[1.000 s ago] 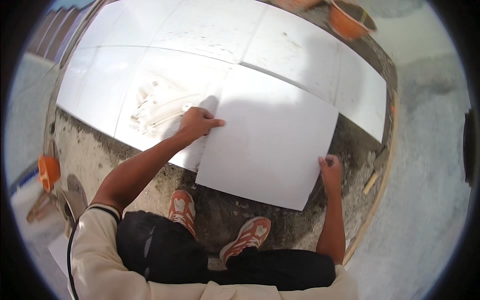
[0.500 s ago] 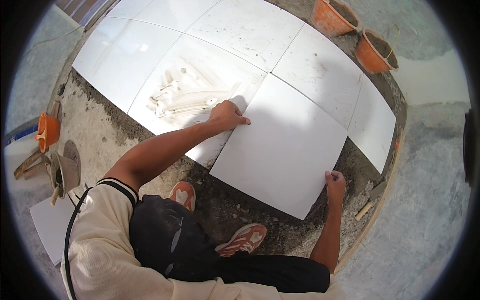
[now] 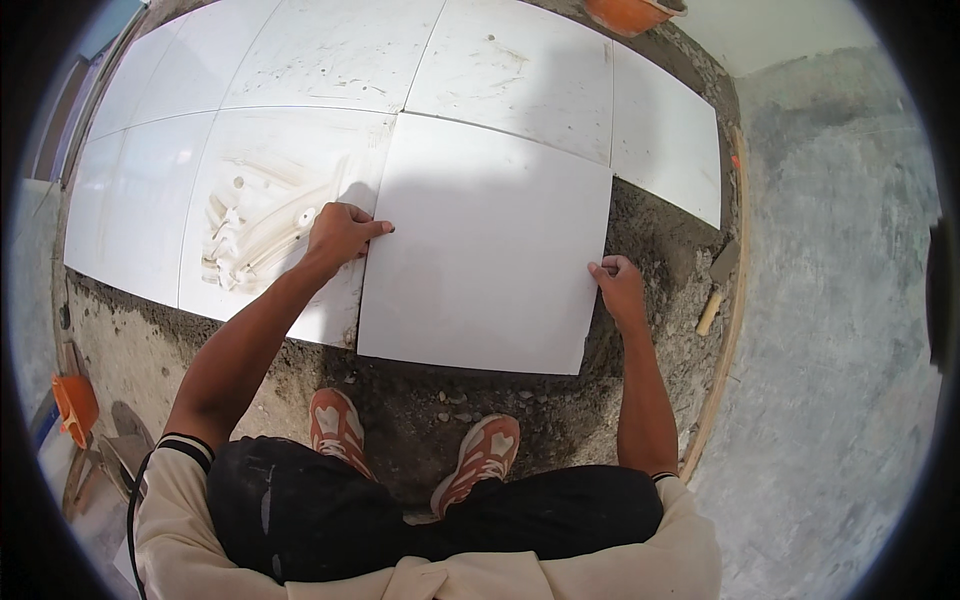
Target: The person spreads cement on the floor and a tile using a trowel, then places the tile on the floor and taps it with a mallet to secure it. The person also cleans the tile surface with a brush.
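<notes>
Gripping white tile (image 3: 490, 250): both hands (image 3: 340, 232)

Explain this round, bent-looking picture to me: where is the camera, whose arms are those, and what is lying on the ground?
There is no machine here. The camera sits on a person's head and looks down, so the arms coming in from below are that person's own. Its wide lens bends straight edges near the rim.

The person crouches in orange-and-white shoes on rough grey mortar ground. Both bare hands grip a large square white floor tile: the left hand at its left edge, the right hand at its right edge. The tile lies beside other white tiles already laid.

To the right lies a trowel with a wooden handle by a long wooden strip. An orange bucket shows at the top, and another orange container at the lower left.
</notes>
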Demonstrator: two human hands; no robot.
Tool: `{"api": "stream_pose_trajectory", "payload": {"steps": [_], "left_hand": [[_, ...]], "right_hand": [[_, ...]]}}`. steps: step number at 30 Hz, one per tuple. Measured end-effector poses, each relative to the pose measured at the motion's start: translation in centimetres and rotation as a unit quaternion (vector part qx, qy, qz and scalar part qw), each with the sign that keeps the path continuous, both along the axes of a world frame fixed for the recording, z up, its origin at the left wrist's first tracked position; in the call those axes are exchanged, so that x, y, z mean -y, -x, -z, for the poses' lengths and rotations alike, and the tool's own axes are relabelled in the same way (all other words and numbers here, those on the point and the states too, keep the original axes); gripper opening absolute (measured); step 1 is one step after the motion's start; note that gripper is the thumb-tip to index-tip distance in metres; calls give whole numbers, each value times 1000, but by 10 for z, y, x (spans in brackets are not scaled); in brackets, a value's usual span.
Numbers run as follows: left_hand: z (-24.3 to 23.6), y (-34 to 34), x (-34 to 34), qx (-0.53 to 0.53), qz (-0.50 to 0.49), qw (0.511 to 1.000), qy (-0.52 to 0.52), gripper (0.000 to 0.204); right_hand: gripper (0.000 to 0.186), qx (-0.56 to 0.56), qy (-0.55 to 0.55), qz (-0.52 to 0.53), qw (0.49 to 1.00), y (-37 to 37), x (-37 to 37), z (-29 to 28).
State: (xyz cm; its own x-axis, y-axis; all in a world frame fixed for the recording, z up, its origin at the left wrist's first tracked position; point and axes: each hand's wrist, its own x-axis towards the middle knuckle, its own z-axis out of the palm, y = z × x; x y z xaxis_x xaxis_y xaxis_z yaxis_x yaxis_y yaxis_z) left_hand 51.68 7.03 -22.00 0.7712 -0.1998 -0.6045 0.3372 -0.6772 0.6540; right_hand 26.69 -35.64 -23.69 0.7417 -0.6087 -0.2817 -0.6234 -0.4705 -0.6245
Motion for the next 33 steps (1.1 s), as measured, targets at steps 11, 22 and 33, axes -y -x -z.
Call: {"api": "stream_pose_trajectory", "payload": {"steps": [11, 22, 33], "left_hand": [[2, -3, -3, 11, 33, 999, -11, 36], [-2, -1, -12, 12, 2, 1000, -3, 34], [-12, 6, -12, -52, -45, 996, 65, 49]], "right_hand": [[43, -38, 26, -16, 999, 2, 11, 8], [42, -28, -11, 11, 999, -6, -11, -3], [40, -40, 9, 25, 999, -9, -10, -4]]}}
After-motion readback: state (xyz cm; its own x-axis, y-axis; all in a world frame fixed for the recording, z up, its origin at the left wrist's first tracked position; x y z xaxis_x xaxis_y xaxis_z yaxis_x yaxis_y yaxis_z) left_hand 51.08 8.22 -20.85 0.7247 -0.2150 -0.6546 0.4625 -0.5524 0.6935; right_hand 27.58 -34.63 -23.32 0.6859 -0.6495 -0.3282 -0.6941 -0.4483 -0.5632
